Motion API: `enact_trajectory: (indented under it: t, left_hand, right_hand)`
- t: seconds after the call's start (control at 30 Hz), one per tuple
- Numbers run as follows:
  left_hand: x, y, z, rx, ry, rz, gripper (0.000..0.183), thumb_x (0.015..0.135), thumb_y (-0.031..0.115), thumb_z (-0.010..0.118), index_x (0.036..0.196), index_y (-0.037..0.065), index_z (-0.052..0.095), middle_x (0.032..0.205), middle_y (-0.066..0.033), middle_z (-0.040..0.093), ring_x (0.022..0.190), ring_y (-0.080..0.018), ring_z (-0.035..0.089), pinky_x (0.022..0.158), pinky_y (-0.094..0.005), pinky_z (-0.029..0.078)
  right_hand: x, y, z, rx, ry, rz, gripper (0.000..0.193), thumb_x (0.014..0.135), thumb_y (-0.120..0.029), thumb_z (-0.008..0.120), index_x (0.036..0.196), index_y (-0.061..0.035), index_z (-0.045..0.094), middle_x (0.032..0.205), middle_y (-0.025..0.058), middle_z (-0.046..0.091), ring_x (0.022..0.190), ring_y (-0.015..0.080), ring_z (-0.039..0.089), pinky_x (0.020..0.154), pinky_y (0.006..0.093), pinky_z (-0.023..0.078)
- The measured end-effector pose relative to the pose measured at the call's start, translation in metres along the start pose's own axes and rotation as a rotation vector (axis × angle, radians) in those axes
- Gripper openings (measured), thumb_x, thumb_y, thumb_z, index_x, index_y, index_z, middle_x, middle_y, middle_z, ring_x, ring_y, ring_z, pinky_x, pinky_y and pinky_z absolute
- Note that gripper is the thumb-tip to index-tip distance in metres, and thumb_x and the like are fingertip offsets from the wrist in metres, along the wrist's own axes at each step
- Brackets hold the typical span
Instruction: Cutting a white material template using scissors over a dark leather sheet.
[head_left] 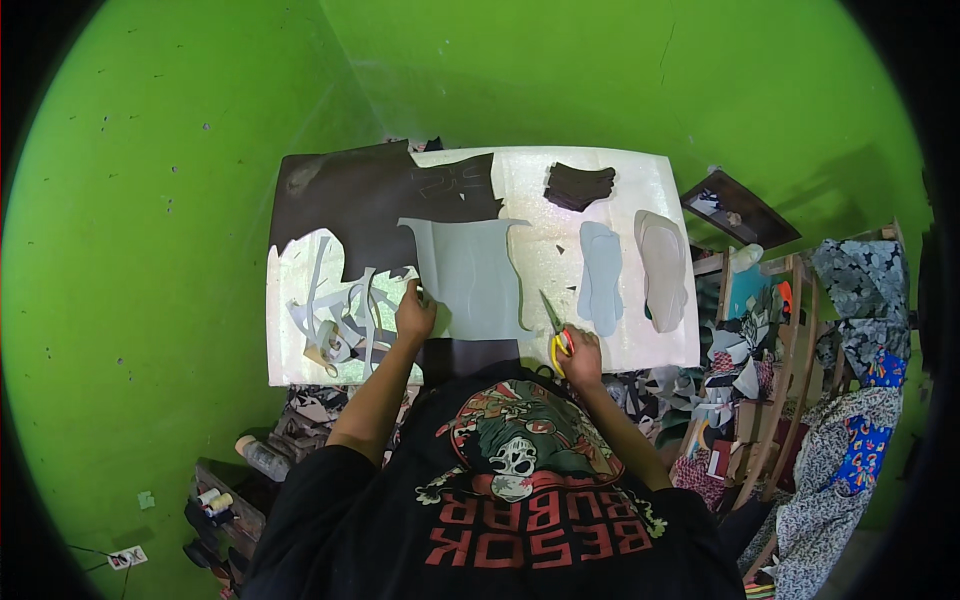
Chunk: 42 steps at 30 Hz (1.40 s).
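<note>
Seemingly mid-cutting: left hand [414,312] pressed flat on the near left edge of a pale grey sheet [470,275] at the middle of the white table [640,180]; right hand [580,350] closed around yellow-handled scissors [553,328], blades pointing away, just beside the sheet's right edge. Next, probably blades brought to the sheet along a sole outline, sheet held steady. Two cut sole shapes [630,270] to the right, dark stacked pieces [578,185] behind, dark brown material [370,200] far left, offcut strips [335,315] near left. No packages or signs legible.
</note>
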<state>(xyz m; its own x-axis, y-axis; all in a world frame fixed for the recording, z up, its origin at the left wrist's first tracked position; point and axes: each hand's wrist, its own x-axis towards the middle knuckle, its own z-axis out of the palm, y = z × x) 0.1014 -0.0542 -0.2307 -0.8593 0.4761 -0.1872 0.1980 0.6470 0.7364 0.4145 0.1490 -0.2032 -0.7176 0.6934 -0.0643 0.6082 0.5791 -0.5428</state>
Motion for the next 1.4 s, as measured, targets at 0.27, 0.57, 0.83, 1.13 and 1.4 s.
enact_trajectory:
  t: [0.27, 0.57, 0.83, 1.13, 1.4]
  left_hand:
    - [-0.007, -0.012, 0.008, 0.063, -0.048, 0.135, 0.032, 0.080, 0.002, 0.061, 0.110, 0.000, 0.053, 0.095, -0.0238, 0.059, 0.092, -0.0418, 0.059, 0.079, -0.0480, 0.047]
    - [0.015, -0.032, 0.008, -0.763, -0.423, -0.144, 0.028, 0.096, 0.001, 0.051, 0.123, 0.004, 0.051, 0.113, -0.0153, 0.062, 0.103, -0.0239, 0.059, 0.091, -0.0352, 0.045]
    - [0.019, -0.040, 0.002, -0.995, -0.438, -0.194, 0.049, 0.099, 0.008, 0.053, 0.146, 0.016, 0.040, 0.112, -0.0011, 0.061, 0.089, -0.0095, 0.053, 0.075, -0.0245, 0.044]
    - [0.025, 0.041, -0.014, -1.010, -0.499, 0.023, 0.046, 0.099, 0.008, 0.053, 0.144, 0.017, 0.044, 0.105, 0.0060, 0.062, 0.062, -0.0001, 0.041, 0.050, -0.0169, 0.029]
    - [0.029, 0.084, -0.046, -1.016, -0.524, 0.214, 0.057, 0.098, 0.002, 0.050, 0.152, 0.011, 0.032, 0.131, -0.0021, 0.058, 0.081, -0.0007, 0.047, 0.061, -0.0175, 0.033]
  right_hand:
    - [0.003, 0.000, 0.016, -0.106, 0.047, 0.023, 0.050, 0.078, -0.025, 0.071, 0.120, -0.0002, 0.060, 0.105, 0.0197, 0.064, 0.103, 0.0382, 0.057, 0.096, 0.0454, 0.045]
    - [0.004, 0.001, 0.022, -0.081, 0.106, 0.043, 0.052, 0.079, -0.021, 0.072, 0.125, -0.0009, 0.058, 0.107, 0.0195, 0.067, 0.100, 0.0389, 0.060, 0.096, 0.0446, 0.046]
    - [0.003, -0.027, 0.026, 0.942, 0.305, 0.552, 0.041, 0.091, 0.002, 0.060, 0.131, -0.0075, 0.054, 0.102, 0.0124, 0.068, 0.067, 0.0180, 0.065, 0.059, 0.0281, 0.053]
    - [0.030, -0.089, -0.001, 1.685, 0.341, 0.573, 0.021, 0.096, -0.011, 0.063, 0.116, -0.0112, 0.055, 0.090, 0.0058, 0.062, 0.065, 0.0156, 0.055, 0.056, 0.0289, 0.048]
    - [0.067, -0.130, -0.055, 1.714, 0.271, 0.472, 0.022, 0.092, -0.019, 0.071, 0.102, -0.0139, 0.052, 0.082, 0.0011, 0.056, 0.060, 0.0134, 0.052, 0.051, 0.0284, 0.043]
